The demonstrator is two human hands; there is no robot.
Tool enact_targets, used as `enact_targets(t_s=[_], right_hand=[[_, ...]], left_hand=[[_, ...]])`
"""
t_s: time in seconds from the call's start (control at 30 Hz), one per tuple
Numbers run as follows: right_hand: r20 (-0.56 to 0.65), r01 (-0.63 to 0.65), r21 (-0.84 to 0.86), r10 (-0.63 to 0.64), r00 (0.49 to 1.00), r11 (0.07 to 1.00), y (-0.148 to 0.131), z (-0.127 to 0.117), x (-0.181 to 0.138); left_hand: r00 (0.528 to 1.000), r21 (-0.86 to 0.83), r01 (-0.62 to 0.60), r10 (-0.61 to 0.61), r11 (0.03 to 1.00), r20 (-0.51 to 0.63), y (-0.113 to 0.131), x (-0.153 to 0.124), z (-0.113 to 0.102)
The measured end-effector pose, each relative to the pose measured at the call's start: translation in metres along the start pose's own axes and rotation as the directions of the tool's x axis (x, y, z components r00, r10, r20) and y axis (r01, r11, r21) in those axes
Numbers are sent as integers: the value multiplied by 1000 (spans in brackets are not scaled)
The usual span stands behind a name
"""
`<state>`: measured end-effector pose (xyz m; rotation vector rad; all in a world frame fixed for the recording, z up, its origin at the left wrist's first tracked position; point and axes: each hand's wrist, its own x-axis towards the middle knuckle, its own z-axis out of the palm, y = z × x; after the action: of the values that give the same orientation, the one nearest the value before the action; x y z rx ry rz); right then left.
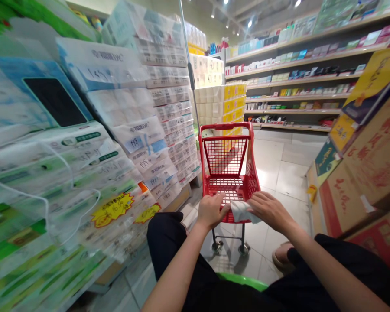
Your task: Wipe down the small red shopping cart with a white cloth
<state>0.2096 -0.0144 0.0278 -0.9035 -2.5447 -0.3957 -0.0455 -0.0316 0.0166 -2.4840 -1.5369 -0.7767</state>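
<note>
Right in front of me stands a small red shopping cart (225,132) with grid sides and dark legs on casters. My left hand (212,211) is closed over the near rim of its basket, the thumb pointing right. A crumpled white wipe (242,211) lies against that same rim. Its right end is under the fingers of my right hand (269,209), which presses it to the near right corner. The fingertips of both hands are partly hidden by the hands themselves. The cart's basket shows bare red grid.
Stacked tissue packs (162,130) rise along the left, with a dark-screened phone (56,102) and a white cable (29,195) on them. Cardboard boxes (364,173) line the right. Stocked shelves (289,78) stand behind. Under me is a green seat edge (243,281).
</note>
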Motion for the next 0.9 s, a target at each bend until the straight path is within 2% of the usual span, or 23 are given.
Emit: enact_targets(t_s=[0.1, 0.23, 0.33, 0.43, 0.53, 0.6, 0.77, 0.83, 0.9], right_hand=[[-47, -105, -21, 104, 993, 994, -2, 2, -2], [-103, -191, -38, 186, 977, 981, -27, 8, 2], [-84, -155, -15, 153, 985, 988, -42, 7, 4], [-18, -19, 56, 20, 1000, 998, -44, 0, 8], [41, 146, 165, -155, 987, 975, -27, -6, 15], [56, 160, 194, -174, 983, 968, -5, -8, 22], [-21, -65, 101, 68, 997, 993, 54, 1, 36], [-47, -118, 80, 122, 991, 990, 57, 2, 38], [-62, -142, 88, 148, 987, 986, 42, 1, 36]], left_hand=[[999, -10, -16, 16, 1000, 31, 7, 10, 3], [999, -7, 41, -41, 999, 19, 6, 15, 2], [998, 2, 55, -55, 998, 27, -9, 8, -4], [998, -17, 33, -32, 999, 55, -29, -4, -14], [996, -42, 17, -13, 999, 86, -45, -15, -23], [996, -46, 20, -16, 999, 90, -51, -18, -26], [997, 30, 72, -73, 997, 30, -50, -19, -26], [996, 55, 89, -89, 995, 8, -48, -17, -25], [996, 67, 92, -92, 993, -1, -47, -15, -24]])
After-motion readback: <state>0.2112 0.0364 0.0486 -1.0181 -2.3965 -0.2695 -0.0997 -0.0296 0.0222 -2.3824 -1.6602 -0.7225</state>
